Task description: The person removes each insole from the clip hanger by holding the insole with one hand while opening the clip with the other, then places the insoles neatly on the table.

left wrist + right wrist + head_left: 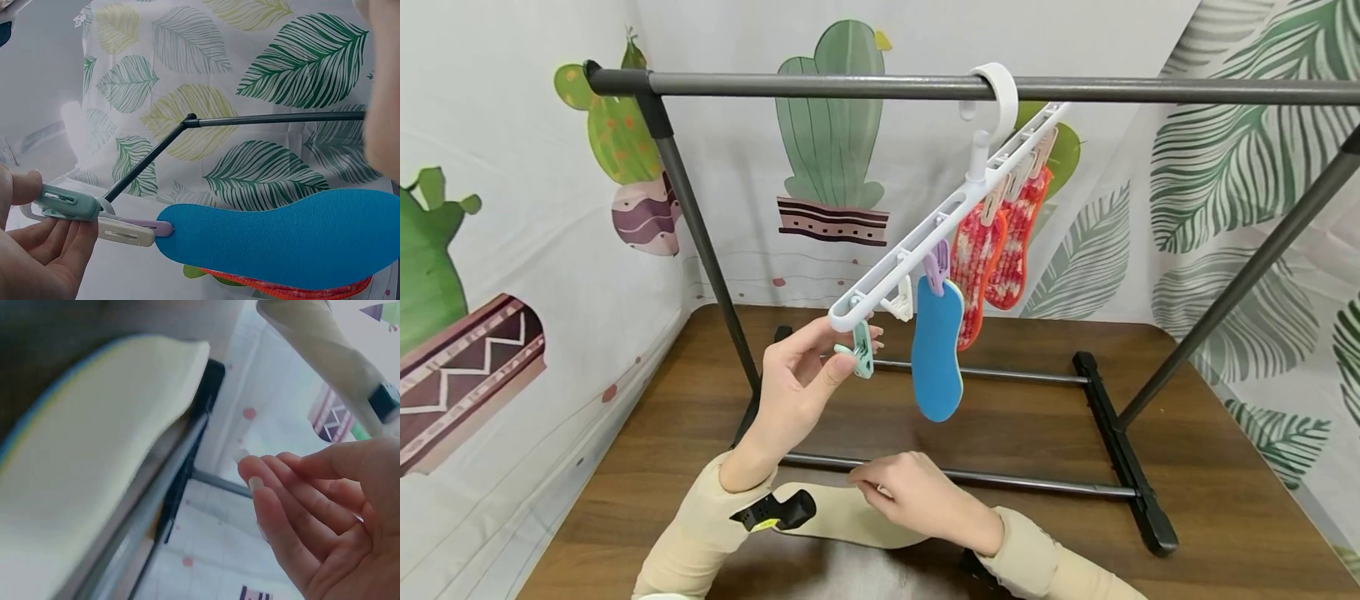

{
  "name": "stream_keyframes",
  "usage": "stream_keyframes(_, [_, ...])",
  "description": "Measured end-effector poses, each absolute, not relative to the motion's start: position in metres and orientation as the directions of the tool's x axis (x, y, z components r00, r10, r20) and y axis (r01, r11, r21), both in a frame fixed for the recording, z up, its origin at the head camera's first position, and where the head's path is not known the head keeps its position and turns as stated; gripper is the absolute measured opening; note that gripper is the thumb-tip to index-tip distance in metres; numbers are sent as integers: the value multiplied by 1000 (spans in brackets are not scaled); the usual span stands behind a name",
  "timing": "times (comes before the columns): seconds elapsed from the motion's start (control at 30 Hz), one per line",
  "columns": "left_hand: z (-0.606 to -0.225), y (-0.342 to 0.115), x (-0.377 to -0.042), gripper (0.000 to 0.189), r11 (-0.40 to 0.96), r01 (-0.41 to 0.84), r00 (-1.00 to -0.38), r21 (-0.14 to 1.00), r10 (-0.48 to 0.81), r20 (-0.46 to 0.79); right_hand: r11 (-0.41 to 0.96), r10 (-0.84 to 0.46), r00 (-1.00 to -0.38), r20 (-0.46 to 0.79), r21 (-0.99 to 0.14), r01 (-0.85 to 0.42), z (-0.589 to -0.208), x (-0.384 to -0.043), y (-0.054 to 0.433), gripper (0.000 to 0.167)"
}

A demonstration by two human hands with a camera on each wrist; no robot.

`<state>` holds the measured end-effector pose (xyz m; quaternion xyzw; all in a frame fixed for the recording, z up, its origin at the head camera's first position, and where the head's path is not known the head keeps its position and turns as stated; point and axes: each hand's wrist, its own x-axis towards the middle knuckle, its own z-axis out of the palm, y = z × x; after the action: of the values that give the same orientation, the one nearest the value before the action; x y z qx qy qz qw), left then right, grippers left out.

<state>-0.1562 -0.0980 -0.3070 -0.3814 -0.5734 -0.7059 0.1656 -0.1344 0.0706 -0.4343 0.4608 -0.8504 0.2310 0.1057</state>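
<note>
Head camera: left hand (792,390) is pinching a green clip (863,354), right hand (919,497) holding nothing; tugging could be tipping the hanger (976,173).

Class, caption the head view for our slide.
The left hand pinches a green clip on a white hanger; a blue insole hangs nearby.

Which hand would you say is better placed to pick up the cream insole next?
Probably the right hand: it is empty and close to the cream insole, while the left hand is occupied, pinching the mint-green clip.
</note>
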Motion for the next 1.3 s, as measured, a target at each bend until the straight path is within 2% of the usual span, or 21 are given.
stream_keyframes(0.23, [-306, -100, -157, 28, -280, 686, -638, 672, 213, 740, 424, -644, -547, 534, -346, -837, -423, -142, 83, 16])
stream_keyframes(0.37, [-305, -101, -158, 28, -287, 693, -627, 661, 211, 750, 387, -604, -524, 601, -353, -852, -416, -147, 90, 20])
stream_keyframes(0.57, [-304, -100, -160, 30, -296, 701, -613, 648, 214, 761, 379, -589, -506, 630, -337, -862, -410, -155, 97, 22])
stream_keyframes(0.77, [-305, -100, -161, 28, -301, 696, -612, 652, 226, 758, 334, -513, -495, 701, -368, -868, -407, -156, 100, 22])
stream_keyframes(0.9, [-305, -100, -160, 35, -292, 697, -617, 655, 221, 755, 289, -411, -443, 797, -347, -892, -404, -160, 103, 15])
stream_keyframes(1.07, [-305, -101, -161, 48, -291, 702, -616, 650, 210, 759, 307, -254, -332, 909, -250, -918, -397, -165, 106, 20])
stream_keyframes(1.3, [-306, -103, -160, 35, -305, 692, -621, 655, 213, 755, 382, -112, -269, 956, -209, -900, -389, -170, 111, 22])
